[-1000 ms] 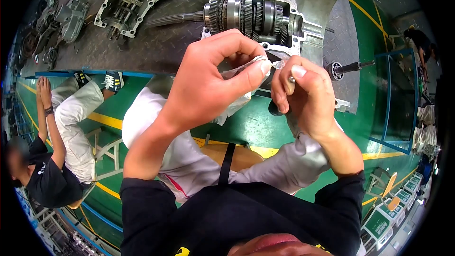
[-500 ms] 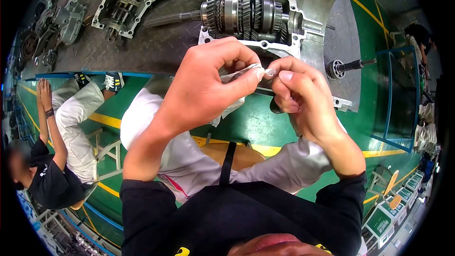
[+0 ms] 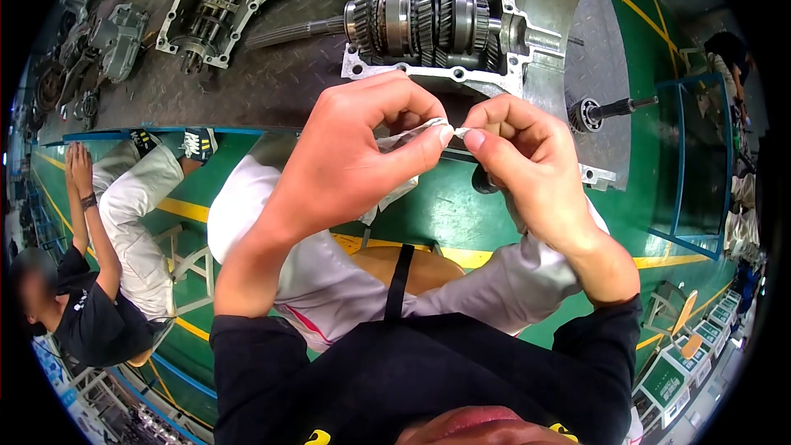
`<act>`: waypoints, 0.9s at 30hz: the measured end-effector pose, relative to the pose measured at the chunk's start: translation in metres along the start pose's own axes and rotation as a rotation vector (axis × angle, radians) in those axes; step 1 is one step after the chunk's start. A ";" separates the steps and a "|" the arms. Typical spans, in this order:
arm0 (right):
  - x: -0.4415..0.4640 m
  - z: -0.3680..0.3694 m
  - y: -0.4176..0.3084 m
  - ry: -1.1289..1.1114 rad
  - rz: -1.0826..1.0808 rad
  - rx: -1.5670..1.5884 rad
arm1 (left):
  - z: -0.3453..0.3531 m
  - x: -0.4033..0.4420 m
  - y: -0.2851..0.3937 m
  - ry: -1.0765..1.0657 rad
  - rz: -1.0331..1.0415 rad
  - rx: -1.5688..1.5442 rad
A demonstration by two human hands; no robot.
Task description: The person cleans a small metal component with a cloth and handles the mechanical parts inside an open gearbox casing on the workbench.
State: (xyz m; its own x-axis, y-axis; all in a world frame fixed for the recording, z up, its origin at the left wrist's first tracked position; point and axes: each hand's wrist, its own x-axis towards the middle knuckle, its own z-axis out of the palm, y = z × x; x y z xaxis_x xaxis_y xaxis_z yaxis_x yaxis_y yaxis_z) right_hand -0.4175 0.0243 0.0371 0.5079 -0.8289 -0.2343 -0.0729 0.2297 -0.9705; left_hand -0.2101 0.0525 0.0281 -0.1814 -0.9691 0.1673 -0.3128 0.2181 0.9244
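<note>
My left hand [image 3: 350,152] pinches a thin, crumpled whitish sheet [image 3: 401,140], with thumb and forefinger pressed together. Whether it is plastic or paper I cannot tell. A loose part of it hangs below my left palm. My right hand [image 3: 531,169] pinches the twisted end of the same sheet, and the fingertips of both hands nearly meet. Something dark and round [image 3: 484,180] shows under the curled right fingers, partly hidden. Just beyond my hands, on the bench, lies an open gearbox housing [image 3: 535,16] with a gear shaft assembly [image 3: 420,21] in it.
The dark metal bench [image 3: 297,86] also bears a second open housing [image 3: 177,21], further castings [image 3: 124,37] at the left and a short shaft with a bearing [image 3: 589,115] at the right. A seated person [image 3: 95,305] is at the left, palms together. A blue frame [image 3: 680,165] stands right.
My right fingertips have moved closer to the left ones and now cover more of the sheet's twisted end. The right fingers have turned slightly. The view has shifted a little.
</note>
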 end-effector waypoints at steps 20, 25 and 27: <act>-0.002 0.001 0.008 -0.044 0.000 -0.010 | -0.008 -0.002 0.000 -0.040 -0.040 -0.031; -0.007 0.005 0.004 -0.272 0.121 -0.122 | -0.057 -0.004 -0.017 0.020 -0.310 0.011; -0.008 0.006 0.010 -0.443 0.097 -0.278 | -0.080 -0.006 -0.029 0.156 -0.308 0.333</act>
State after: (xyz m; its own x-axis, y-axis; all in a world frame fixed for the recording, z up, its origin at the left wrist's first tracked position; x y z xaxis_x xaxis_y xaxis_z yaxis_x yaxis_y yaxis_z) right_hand -0.4167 0.0362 0.0300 0.7970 -0.5019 -0.3358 -0.3319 0.1005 -0.9379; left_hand -0.1254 0.0432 0.0275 0.1002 -0.9947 -0.0243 -0.6160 -0.0812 0.7835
